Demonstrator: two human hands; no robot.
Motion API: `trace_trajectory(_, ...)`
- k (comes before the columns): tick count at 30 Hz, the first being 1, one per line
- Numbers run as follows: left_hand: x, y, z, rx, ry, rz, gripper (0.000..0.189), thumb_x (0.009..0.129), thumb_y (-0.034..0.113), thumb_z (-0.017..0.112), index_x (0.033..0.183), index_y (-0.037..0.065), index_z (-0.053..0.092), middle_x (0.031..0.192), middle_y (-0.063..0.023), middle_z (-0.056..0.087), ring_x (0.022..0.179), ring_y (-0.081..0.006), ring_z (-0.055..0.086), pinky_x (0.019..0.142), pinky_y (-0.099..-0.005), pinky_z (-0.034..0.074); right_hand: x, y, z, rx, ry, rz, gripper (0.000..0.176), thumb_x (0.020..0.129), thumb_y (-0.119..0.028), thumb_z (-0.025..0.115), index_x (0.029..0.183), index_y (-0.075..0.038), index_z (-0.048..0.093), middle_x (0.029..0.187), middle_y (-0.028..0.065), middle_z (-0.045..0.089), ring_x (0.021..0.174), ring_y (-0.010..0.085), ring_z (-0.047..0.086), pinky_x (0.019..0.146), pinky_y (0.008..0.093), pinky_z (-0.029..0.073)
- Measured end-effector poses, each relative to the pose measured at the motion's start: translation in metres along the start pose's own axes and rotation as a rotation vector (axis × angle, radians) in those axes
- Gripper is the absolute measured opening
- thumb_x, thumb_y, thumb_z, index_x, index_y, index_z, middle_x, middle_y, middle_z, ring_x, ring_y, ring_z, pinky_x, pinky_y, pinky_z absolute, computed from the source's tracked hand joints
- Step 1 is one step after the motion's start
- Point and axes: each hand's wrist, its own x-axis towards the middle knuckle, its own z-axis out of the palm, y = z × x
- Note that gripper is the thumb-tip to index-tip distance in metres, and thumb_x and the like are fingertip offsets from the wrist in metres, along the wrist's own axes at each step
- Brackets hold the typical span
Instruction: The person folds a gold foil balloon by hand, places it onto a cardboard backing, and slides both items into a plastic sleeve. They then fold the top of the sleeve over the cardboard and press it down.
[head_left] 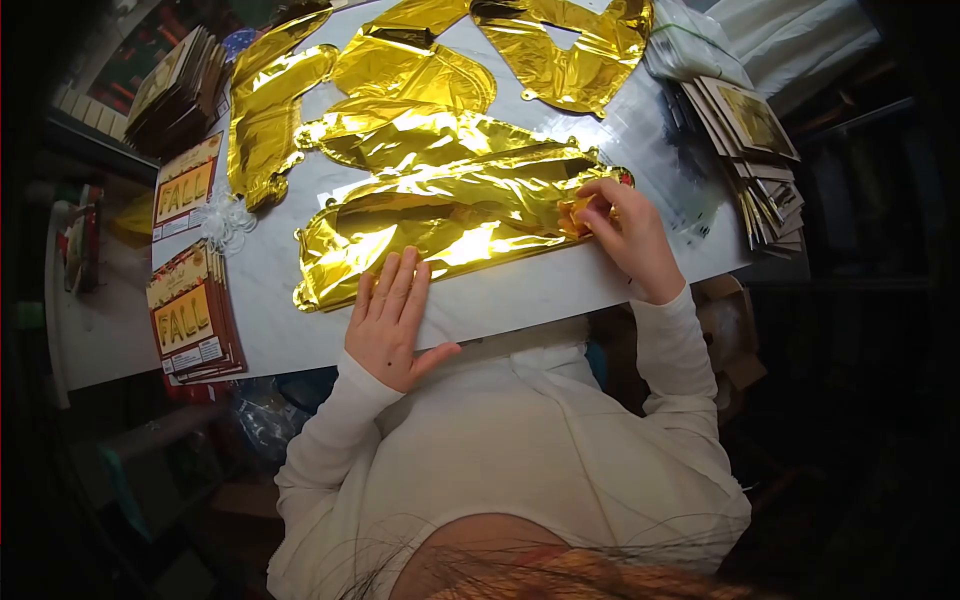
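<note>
A shiny gold foil balloon (470,222), flat and creased, lies along the near side of the white marbled table. My left hand (385,325) rests on its near edge, fingers stretched out and thumb spread to the side. At the balloon's right end, my right hand (635,240) has thumb and fingers pinched on the foil, where a small orange-gold crumpled part shows. Just beyond, more flat gold foil balloons (415,65) overlap it. One bent gold balloon (260,110) lies at the left and another (575,60) at the far right.
Printed "FALL" packages (185,315) are stacked at the table's left edge, beside a bundle of white string (228,222). Brown card stacks (175,95) stand at the far left, with more cards (755,125) at the right. Clear plastic bags (692,45) lie at the far right.
</note>
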Motion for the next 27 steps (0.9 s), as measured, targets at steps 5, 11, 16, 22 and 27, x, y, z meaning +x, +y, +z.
trace_trajectory(5,0.005,0.006,0.002,-0.024,0.039,-0.024,0.107,0.09,0.071,0.067,0.164,-0.001,0.035,0.172,-0.0217,0.031,0.161,-0.0399,0.026,0.128,-0.0582,0.018,-0.004,0.005,-0.018,-0.002,0.073,-0.004,0.022,0.094,-0.004,0.075,0.114,0.0,0.07,0.092,0.01,0.071,0.084,0.0177,0.068,0.078,0.0309,0.053)
trace_trajectory(11,0.017,0.007,0.002,0.047,0.024,0.043,0.104,0.089,0.074,0.065,0.165,0.008,0.038,0.172,-0.0188,0.033,0.159,-0.0382,0.03,0.127,-0.062,0.017,-0.011,0.003,0.001,0.056,-0.076,-0.065,0.025,0.088,-0.005,0.082,0.111,-0.001,0.071,0.09,0.0073,0.069,0.082,0.0181,0.067,0.076,0.0303,0.055)
trace_trajectory(16,0.021,0.003,0.004,0.064,0.004,0.057,0.101,0.089,0.075,0.063,0.164,0.01,0.041,0.171,-0.018,0.034,0.158,-0.0382,0.032,0.126,-0.0623,0.019,-0.012,0.008,0.013,0.102,-0.061,-0.032,0.023,0.087,-0.004,0.082,0.107,-0.001,0.071,0.087,0.0069,0.068,0.081,0.0182,0.066,0.074,0.0304,0.054)
trace_trajectory(22,0.022,0.001,0.006,0.052,0.006,0.067,0.104,0.09,0.075,0.063,0.163,0.006,0.04,0.171,-0.0217,0.032,0.158,-0.0411,0.03,0.125,-0.0617,0.022,-0.008,0.01,0.018,-0.011,-0.038,-0.099,0.019,0.088,-0.007,0.081,0.103,-0.002,0.071,0.082,0.0068,0.065,0.078,0.0208,0.063,0.072,0.0336,0.051)
trace_trajectory(27,0.021,0.001,0.007,0.021,-0.008,0.058,0.104,0.09,0.074,0.063,0.164,0.005,0.039,0.172,-0.0222,0.031,0.159,-0.0412,0.028,0.126,-0.0609,0.02,-0.007,0.005,0.019,-0.119,-0.037,-0.124,0.019,0.087,-0.008,0.079,0.103,-0.004,0.07,0.086,0.0078,0.066,0.082,0.0256,0.064,0.077,0.0374,0.05)
